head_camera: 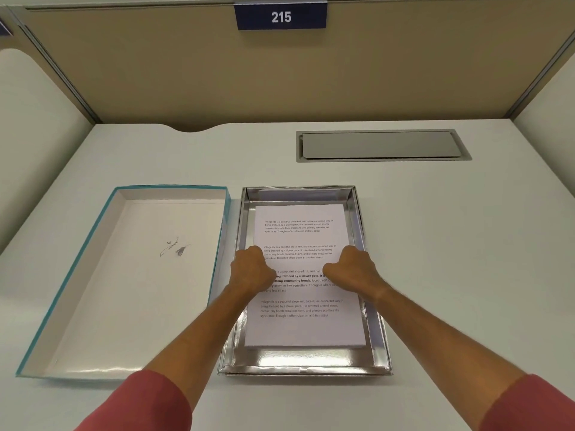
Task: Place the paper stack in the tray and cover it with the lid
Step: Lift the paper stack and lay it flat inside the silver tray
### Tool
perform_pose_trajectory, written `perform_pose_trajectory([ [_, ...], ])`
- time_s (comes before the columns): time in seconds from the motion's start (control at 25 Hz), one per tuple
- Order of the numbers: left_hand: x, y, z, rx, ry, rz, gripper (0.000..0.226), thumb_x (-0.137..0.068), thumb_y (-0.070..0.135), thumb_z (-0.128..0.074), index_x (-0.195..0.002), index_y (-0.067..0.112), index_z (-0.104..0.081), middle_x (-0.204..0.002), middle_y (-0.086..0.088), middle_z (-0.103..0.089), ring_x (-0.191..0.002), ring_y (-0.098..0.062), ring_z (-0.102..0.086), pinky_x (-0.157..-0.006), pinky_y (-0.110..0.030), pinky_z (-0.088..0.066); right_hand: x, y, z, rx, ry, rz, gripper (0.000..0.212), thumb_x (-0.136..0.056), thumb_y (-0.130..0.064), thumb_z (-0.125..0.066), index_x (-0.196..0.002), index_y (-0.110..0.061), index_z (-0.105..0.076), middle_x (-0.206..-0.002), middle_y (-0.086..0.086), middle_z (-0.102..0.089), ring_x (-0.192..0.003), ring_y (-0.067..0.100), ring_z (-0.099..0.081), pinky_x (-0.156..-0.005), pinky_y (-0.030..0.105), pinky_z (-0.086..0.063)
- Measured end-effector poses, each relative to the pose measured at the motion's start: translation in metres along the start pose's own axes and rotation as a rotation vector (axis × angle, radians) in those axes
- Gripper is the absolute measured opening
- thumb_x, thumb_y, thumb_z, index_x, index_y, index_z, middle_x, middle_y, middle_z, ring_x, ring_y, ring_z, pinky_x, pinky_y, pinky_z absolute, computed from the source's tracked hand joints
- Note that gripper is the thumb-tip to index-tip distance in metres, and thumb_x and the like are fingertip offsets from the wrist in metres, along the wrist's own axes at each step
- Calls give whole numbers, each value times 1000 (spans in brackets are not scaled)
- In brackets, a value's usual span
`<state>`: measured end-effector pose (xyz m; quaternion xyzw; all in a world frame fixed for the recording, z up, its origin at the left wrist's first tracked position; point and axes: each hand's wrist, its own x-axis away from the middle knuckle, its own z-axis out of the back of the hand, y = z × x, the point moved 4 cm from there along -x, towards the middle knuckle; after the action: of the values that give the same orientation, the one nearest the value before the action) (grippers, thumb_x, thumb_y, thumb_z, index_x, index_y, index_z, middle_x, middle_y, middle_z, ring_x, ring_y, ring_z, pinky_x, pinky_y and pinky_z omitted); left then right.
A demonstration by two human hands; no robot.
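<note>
Head view: the paper [303, 325] lies flat inside the silver tray [303, 360], so placing looks done. Left hand [250, 270] and right hand [353, 269] are curled at its 9 and 3 o'clock edges; whether they grip it, I cannot tell. The lid [124, 284] lies upturned at the tray's 9 o'clock, not yet fitted.

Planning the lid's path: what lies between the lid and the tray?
Nothing. In the head view the lid lies open side up just left of the tray, with only a narrow strip of bare desk between; the left forearm crosses above it.
</note>
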<state>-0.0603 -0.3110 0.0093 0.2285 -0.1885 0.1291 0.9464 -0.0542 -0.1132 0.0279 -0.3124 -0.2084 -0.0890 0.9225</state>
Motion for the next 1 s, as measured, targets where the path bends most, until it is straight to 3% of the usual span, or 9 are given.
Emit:
perform_pose_trajectory([
  [0.12,-2,2,3,-27,-14,-15,29,-86,19,-66,-110,6,-55,-114,-11,-63,-84,-20,-57,-71,-26,-48,-7,-1,3,44,5,22,16,-82,-18,-61,-74,-11,-49,-68,-7,-48,-59,9,-46,-46,19,-32],
  [0.24,-19,6,16,-54,40,-53,49,-85,24,-66,-126,4,-48,-122,-12,-60,-102,-29,-63,-75,-30,-50,-33,-12,18,184,90,154,38,-79,-21,-60,-111,-3,-50,-94,6,-55,-84,23,-53,-61,25,-37],
  [0.36,-56,16,28,-57,72,-122,56,-84,27,-65,-132,7,-45,-127,-16,-58,-111,-34,-61,-85,-37,-52,-75,-23,32,272,125,280,40,-84,-22,-59,-120,-6,-52,-123,15,-57,-113,31,-54,-83,31,-43],
  [0.48,-89,26,30,-119,30,-142,63,-82,31,-66,-137,10,-43,-136,-16,-52,-121,-34,-55,-94,-39,-48,-111,-26,37,359,75,281,50,-89,-22,-57,-134,-3,-47,-141,17,-48,-128,31,-46,-102,35,-40],
  [0.72,-127,36,23,-291,-91,-126,81,-81,36,-67,-149,16,-28,-153,-21,-29,-136,-35,-40,-106,-43,-42,-139,-33,29,469,-17,293,45,-89,-28,-59,-125,-2,-51,-128,16,-56,-114,31,-56,-91,36,-48],
  [1.0,-137,37,21,-335,-97,-139,82,-78,38,-69,-148,17,-32,-147,-21,-38,-137,-33,-38,-106,-42,-41,-149,-30,27,492,-27,265,45,-86,-27,-63,-123,-2,-55,-123,14,-61,-111,29,-58,-92,37,-52],
])
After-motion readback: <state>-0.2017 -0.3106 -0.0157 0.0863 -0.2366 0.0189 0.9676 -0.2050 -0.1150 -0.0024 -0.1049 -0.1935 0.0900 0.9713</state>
